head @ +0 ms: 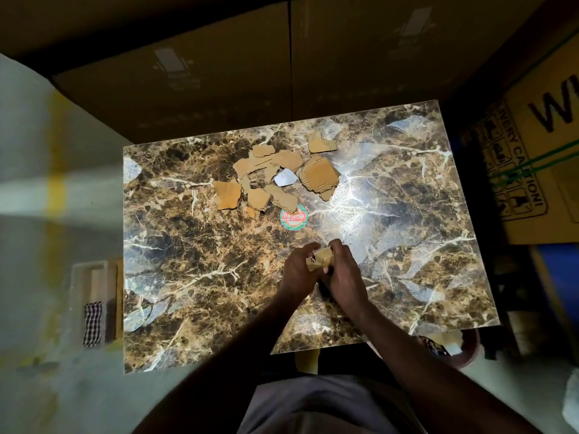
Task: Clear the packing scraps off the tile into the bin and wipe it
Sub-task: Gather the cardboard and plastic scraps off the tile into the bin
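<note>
A glossy brown marble tile [194,277] lies flat in front of me. Several torn cardboard scraps [319,175] and one white paper scrap [284,177] are heaped on its far middle, beside a round green and red sticker [294,217]. Over the tile's near middle, my left hand [297,270] and my right hand [343,274] are pressed together, both gripping a bunch of cardboard pieces [320,259]. A reddish bin [468,349] with scraps inside peeks out under the tile's near right corner, mostly hidden.
Large cardboard boxes [200,98] stand behind the tile, and a printed yellow carton [532,170] is on the right. A checked cloth [92,324] lies on the floor to the left, next to a clear tray [87,280] and a wooden strip.
</note>
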A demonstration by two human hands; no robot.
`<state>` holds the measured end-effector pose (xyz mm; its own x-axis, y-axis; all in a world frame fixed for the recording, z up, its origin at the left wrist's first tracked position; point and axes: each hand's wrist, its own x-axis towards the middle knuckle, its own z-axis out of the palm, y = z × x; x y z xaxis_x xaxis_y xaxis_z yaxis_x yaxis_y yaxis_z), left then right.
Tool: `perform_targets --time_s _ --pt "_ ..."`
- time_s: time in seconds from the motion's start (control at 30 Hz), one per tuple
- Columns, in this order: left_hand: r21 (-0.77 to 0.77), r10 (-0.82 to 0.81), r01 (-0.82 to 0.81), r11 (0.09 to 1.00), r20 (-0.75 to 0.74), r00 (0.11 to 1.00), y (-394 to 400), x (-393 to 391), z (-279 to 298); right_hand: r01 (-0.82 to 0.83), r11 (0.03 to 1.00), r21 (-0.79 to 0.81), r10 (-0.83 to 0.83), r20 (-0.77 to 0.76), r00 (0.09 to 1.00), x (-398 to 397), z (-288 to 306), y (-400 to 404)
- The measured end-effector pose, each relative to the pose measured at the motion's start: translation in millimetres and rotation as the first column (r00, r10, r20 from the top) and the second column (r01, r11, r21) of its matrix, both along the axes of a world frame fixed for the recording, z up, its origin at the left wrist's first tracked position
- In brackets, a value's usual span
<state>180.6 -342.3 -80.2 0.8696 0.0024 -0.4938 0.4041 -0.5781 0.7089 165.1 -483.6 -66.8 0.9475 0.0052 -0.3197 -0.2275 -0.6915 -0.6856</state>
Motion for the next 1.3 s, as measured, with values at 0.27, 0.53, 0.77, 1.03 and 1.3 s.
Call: perform_targets --time_s 0.27,0.53,0.77,1.03,1.3 --pt "0.014 -0.149 0.150 0.989 -0.031 0.988 10 17 5 0.070 0.997 0.026 -0.067 -0.084 0.994 -2 -14 -2" --pt "-0.026 -0.330 0.329 0.944 -0.047 0.943 -1 49 25 0.172 0.978 0.120 -0.157 -0.121 0.980 11 24 -21" --pt "-0.075 -0.523 0.518 0.852 -0.162 0.837 -59 99 64 0.368 0.880 0.302 -0.316 -0.208 0.926 7 74 -70" --pt "-0.183 -0.670 0.646 0.741 -0.134 0.731 -192 70 88 0.587 0.679 0.441 -0.541 -0.240 0.806 -57 83 -186" --pt "-0.128 -0.802 0.792 0.597 -0.111 0.587 -361 -62 44 0.789 0.483 0.379 -0.729 -0.325 0.602 -197 37 -320"
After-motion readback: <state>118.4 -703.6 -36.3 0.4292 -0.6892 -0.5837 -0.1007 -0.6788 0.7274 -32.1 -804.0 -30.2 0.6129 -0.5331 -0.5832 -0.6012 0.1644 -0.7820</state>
